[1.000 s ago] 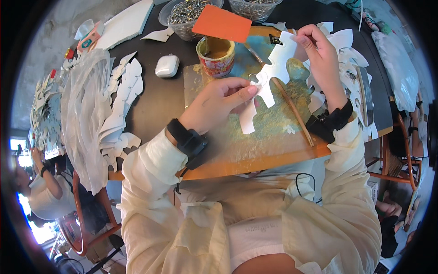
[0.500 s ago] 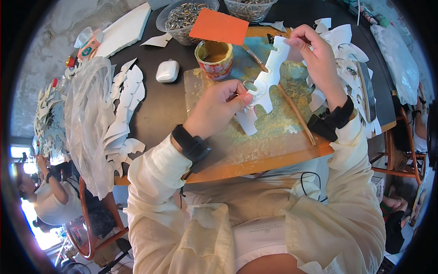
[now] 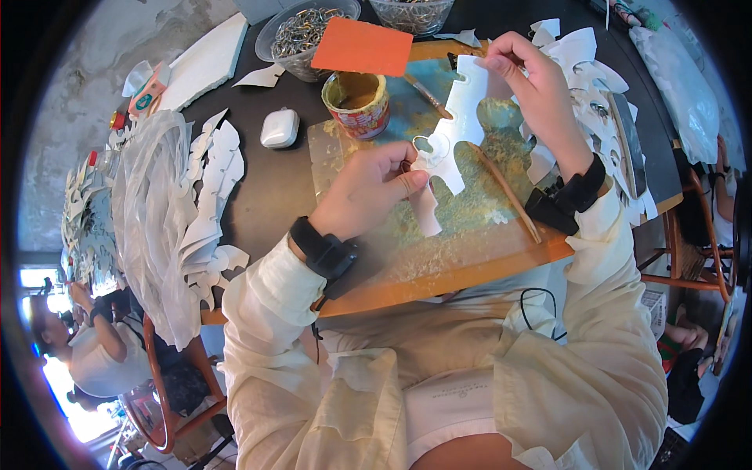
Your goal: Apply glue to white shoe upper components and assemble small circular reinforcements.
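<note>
Left grip point(image 3: 360, 192): thumb and fingers pinching the white cutout point(image 3: 468, 110) near its lower end, a small metal ring point(image 3: 424, 144) beside the thumb. Right grip point(image 3: 533, 74): pinching the top corner. Cutout is held up, nearer and right of the tub point(image 3: 366, 123).

Progress, my read: shape's cut, ring is at the part; can't tell if it's fastened. Not yet put down. Similar pieces: fanned stack point(image 3: 215, 168) left of the tub, loose pile point(image 3: 583, 66) well right. Can't tell which are done.

Around: brush point(image 3: 427, 95) just right of the tub; wooden stick point(image 3: 509, 192) farther right, partly behind the cutout, crowding it. Orange card point(image 3: 362, 47) behind the tub, hides some hardware bowl point(image 3: 265, 48). White case point(image 3: 280, 128) left of the tub.
</note>
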`<act>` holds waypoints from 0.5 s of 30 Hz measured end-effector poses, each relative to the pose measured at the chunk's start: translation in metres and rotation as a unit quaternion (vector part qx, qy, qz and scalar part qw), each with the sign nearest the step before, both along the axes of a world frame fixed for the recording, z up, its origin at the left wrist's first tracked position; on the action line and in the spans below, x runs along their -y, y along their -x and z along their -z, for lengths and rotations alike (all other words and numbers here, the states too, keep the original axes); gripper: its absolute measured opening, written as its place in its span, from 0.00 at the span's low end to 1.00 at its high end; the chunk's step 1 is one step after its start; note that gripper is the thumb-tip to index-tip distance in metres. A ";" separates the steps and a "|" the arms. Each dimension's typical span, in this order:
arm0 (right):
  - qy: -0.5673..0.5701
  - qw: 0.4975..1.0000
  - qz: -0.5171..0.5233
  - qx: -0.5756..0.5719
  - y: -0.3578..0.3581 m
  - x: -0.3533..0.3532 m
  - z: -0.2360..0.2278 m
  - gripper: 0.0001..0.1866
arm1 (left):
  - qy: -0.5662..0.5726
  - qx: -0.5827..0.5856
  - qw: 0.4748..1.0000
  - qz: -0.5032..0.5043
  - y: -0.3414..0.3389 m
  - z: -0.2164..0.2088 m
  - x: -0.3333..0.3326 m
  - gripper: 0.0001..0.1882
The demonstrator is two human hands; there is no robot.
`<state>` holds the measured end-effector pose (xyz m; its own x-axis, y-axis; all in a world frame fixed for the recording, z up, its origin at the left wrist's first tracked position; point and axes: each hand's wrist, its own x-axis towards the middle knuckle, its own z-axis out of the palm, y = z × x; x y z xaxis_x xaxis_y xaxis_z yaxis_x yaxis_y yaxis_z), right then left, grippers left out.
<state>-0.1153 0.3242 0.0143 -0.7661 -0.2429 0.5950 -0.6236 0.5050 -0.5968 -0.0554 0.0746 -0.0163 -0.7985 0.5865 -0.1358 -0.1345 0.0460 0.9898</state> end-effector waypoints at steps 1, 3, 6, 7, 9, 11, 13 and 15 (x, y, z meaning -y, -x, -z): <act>-0.008 1.000 0.003 -0.001 0.000 0.000 0.000 0.08 | 0.008 -0.005 1.000 0.002 0.001 0.000 0.001 0.06; -0.007 1.000 0.001 0.001 -0.001 0.000 0.000 0.08 | 0.018 0.001 1.000 0.011 0.002 -0.001 0.004 0.05; -0.004 1.000 0.002 0.005 0.000 0.000 0.000 0.08 | 0.004 -0.004 1.000 0.010 0.001 -0.001 0.002 0.05; -0.002 1.000 0.006 0.009 0.000 -0.001 0.000 0.08 | -0.021 -0.014 1.000 -0.001 0.000 -0.001 0.001 0.05; -0.003 1.000 0.016 0.014 0.000 -0.002 0.000 0.08 | -0.025 -0.003 1.000 -0.005 0.000 -0.007 -0.002 0.06; -0.006 0.999 0.028 0.018 0.000 -0.003 0.000 0.07 | -0.031 0.008 0.999 -0.006 0.001 -0.009 -0.003 0.06; 0.013 0.999 0.023 0.020 0.000 0.000 -0.003 0.06 | -0.006 -0.007 1.000 -0.002 0.001 -0.007 -0.003 0.07; 0.010 1.000 0.021 0.012 0.000 0.000 -0.001 0.06 | 0.006 -0.030 1.000 0.003 0.001 -0.002 -0.001 0.07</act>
<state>-0.1151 0.3245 0.0157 -0.7896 -0.1978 0.5808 -0.5872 0.5184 -0.6217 -0.0563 0.0751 -0.0147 -0.8024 0.5891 -0.0949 -0.0749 0.0583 0.9955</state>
